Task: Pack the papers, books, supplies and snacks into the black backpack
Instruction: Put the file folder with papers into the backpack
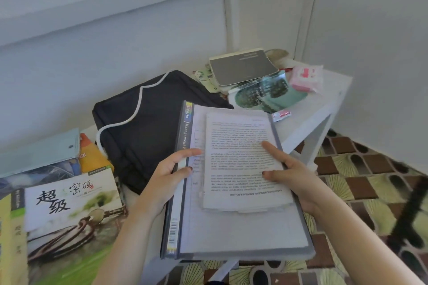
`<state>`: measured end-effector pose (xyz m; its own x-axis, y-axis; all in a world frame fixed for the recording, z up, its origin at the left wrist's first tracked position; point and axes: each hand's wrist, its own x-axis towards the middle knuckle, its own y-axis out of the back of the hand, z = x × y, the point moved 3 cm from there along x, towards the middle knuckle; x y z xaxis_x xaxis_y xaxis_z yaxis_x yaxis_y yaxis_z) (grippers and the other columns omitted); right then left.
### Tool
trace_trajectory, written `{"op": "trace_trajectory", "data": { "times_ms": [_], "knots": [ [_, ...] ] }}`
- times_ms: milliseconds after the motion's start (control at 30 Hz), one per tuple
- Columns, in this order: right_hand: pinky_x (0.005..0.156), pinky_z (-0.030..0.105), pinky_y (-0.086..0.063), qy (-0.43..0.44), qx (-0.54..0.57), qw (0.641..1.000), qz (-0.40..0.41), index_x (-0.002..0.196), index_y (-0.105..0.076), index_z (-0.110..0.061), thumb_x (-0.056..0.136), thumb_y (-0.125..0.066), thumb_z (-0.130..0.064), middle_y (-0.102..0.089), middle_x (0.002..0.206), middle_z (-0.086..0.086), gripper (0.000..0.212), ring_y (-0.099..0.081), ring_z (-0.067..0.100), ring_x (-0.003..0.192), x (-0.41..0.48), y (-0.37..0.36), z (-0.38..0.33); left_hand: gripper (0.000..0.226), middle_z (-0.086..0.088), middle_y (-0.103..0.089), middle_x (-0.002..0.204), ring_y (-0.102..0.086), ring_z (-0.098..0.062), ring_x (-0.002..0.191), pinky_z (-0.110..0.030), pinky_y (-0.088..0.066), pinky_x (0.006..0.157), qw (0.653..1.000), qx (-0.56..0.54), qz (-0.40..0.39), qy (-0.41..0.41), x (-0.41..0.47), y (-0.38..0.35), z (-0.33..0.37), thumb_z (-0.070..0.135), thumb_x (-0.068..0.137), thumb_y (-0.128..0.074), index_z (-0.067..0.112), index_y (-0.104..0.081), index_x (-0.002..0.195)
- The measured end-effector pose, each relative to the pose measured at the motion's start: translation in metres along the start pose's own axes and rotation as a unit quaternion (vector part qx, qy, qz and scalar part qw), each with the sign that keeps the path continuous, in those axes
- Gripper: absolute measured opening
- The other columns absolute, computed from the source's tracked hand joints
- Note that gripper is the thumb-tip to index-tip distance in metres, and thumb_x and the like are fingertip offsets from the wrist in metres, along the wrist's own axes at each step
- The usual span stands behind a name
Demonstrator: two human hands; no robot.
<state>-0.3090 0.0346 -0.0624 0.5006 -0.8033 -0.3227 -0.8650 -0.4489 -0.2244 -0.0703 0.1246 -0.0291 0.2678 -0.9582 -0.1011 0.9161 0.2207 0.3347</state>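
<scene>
A stack of books [69, 203] lies at far left, beside the black backpack [143, 127], which lies flat on the white tabletop [324, 102], its inside hidden. The left hand [166, 176] curls its fingers round the spine of a clear folder [231, 233]. The folder carries loose printed papers [240, 157] on top. The right hand [291, 176] grasps the folder's right edge, thumb on the papers. Behind lie more books [243, 67] and a pink packet [305, 77].

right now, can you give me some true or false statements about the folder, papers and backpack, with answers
1. The left hand and the right hand both hold the folder. True.
2. The printed papers are inside the black backpack. False: they lie on top of the folder.
3. A white cord lies across the black backpack. True.
4. The pink packet is held in the right hand. False: it rests on the white table, at the far right.
</scene>
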Motion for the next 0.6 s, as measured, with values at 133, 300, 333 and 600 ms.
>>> {"op": "trace_trajectory", "data": {
  "times_ms": [133,300,333,600],
  "knots": [
    [0.078,0.031,-0.057,-0.015,0.063,0.998,0.021,0.132,-0.049,-0.035,0.083,-0.057,0.012,-0.064,0.117,-0.005,0.068,-0.066,0.020,0.098,-0.019,0.005,0.013,0.042,0.028,-0.053,0.121,-0.045,0.012,0.115,-0.029,-0.032,0.109,0.999,0.021,-0.026,-0.027,-0.010,-0.010,0.003,0.000,0.093,-0.047,0.033,-0.058,0.115],
    [0.075,0.032,-0.058,-0.002,0.148,0.987,0.053,0.134,-0.049,-0.031,0.083,-0.053,0.014,-0.061,0.123,-0.002,0.068,-0.064,0.024,0.102,-0.044,0.011,0.020,0.036,0.014,-0.061,0.116,-0.059,0.005,0.102,-0.013,-0.046,0.081,0.995,-0.067,0.061,-0.042,-0.019,-0.010,0.003,0.014,0.100,-0.039,0.030,-0.049,0.130],
    [0.073,0.031,-0.058,0.005,0.148,0.987,0.063,0.134,-0.048,-0.031,0.083,-0.053,0.014,-0.060,0.124,-0.002,0.068,-0.064,0.022,0.102,-0.048,0.013,0.019,0.034,0.009,-0.063,0.115,-0.059,0.000,0.105,-0.017,-0.047,0.084,0.994,-0.040,0.089,-0.052,-0.019,-0.008,-0.001,0.013,0.100,-0.039,0.026,-0.051,0.128],
    [0.087,0.041,-0.054,0.044,0.160,0.978,0.123,0.128,-0.054,-0.033,0.081,-0.053,0.014,-0.061,0.123,-0.003,0.067,-0.063,0.027,0.106,-0.082,0.032,0.020,0.047,0.018,-0.053,0.125,-0.046,0.002,0.116,-0.019,-0.034,0.098,0.969,0.222,0.006,-0.104,-0.021,0.000,-0.025,0.022,0.084,-0.067,0.028,-0.054,0.128]
  ]
}}
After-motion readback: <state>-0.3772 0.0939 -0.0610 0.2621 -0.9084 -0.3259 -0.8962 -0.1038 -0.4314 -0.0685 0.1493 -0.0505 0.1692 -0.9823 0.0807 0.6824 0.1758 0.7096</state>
